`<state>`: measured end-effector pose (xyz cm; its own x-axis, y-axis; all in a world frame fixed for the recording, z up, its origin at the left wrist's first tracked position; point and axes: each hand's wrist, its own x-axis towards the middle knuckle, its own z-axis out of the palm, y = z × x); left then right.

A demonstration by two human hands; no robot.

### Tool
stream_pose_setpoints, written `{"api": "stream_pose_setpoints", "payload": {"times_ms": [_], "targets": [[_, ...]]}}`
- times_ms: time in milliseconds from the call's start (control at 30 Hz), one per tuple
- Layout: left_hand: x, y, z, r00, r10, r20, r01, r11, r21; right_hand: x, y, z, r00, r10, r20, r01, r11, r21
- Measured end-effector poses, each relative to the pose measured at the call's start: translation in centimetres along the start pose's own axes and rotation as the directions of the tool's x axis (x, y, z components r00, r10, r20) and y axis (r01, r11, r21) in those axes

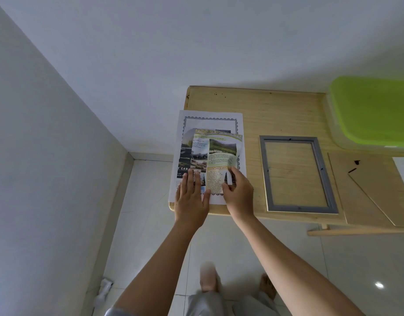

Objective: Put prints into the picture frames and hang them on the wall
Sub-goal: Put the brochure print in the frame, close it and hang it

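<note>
The left hand point(192, 197) lies flat, fingers spread, on a stack of prints point(208, 156) at the wooden table's point(276, 110) nine-o'clock end; the right hand point(238, 192) pinches the top print's point(219, 156) curled corner. Empty grey frame point(297, 174) at three o'clock.

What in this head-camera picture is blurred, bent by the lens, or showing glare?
Head view: the person's foot is blurred; the light wooden table and the room's wall edges look bowed and splayed by the wide lens; a small bright glare spot sits on the glossy white floor tiles; the lime-green plastic lid looks soft-edged.
</note>
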<state>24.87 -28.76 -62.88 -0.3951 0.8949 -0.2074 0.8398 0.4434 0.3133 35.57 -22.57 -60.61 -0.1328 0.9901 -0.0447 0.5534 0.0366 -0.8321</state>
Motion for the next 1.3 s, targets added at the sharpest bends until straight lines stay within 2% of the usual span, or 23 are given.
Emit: {"api": "stream_pose_setpoints", "payload": {"times_ms": [267, 467, 567, 667, 767, 833, 900, 967, 1033, 1100, 1300], "targets": [[0.0, -0.2, 0.0, 1.000, 0.006, 0.009, -0.006, 1.000, -0.001, 0.5, 0.6, -1.8, 0.965, 0.262, -0.023, -0.251, 0.944, 0.215], [0.4, 0.3, -1.3, 0.996, -0.011, 0.087, 0.014, 1.000, -0.023, 0.6, 0.7, -3.0, 0.955, 0.288, 0.071, -0.292, 0.870, 0.397], [0.8, 0.9, -3.0, 0.996, -0.025, 0.090, 0.035, 0.994, -0.102, 0.9, -0.5, -3.8, 0.979, 0.201, 0.045, -0.201, 0.884, 0.423], [2.0, 2.8, -5.7, 0.999, -0.011, -0.042, -0.001, 0.959, -0.283, 1.3, -1.7, -5.2, 0.998, 0.068, -0.013, -0.057, 0.912, 0.406], [3.8, 6.1, -9.2, 0.995, 0.036, -0.098, -0.087, 0.800, -0.593, 1.9, -2.5, -7.1, 0.986, -0.121, -0.117, 0.149, 0.949, 0.276], [4.4, 8.9, -11.6, 0.996, 0.065, -0.065, -0.092, 0.705, -0.703, 2.2, -2.9, -8.6, 0.934, -0.302, -0.191, 0.331, 0.933, 0.142], [4.8, 11.4, -13.0, 0.993, 0.107, -0.041, -0.102, 0.650, -0.753, 2.2, -3.0, -10.1, 0.877, -0.427, -0.218, 0.445, 0.895, 0.037], [4.7, 13.2, -13.7, 0.990, 0.137, -0.040, -0.115, 0.607, -0.786, 2.2, -3.1, -11.4, 0.847, -0.489, -0.210, 0.496, 0.868, -0.020], [4.8, 14.6, -13.6, 0.986, 0.158, -0.056, -0.144, 0.624, -0.768, 2.1, -2.9, -12.7, 0.820, -0.541, -0.187, 0.536, 0.840, -0.082], [4.7, 15.7, -13.4, 0.979, 0.189, -0.072, -0.180, 0.648, -0.740, 1.9, -2.5, -13.9, 0.799, -0.579, -0.164, 0.567, 0.815, -0.115], [4.6, 18.0, -12.1, 0.963, 0.265, -0.051, -0.198, 0.568, -0.799, 1.7, -0.5, -16.3, 0.769, -0.626, -0.133, 0.596, 0.776, -0.205]]}}
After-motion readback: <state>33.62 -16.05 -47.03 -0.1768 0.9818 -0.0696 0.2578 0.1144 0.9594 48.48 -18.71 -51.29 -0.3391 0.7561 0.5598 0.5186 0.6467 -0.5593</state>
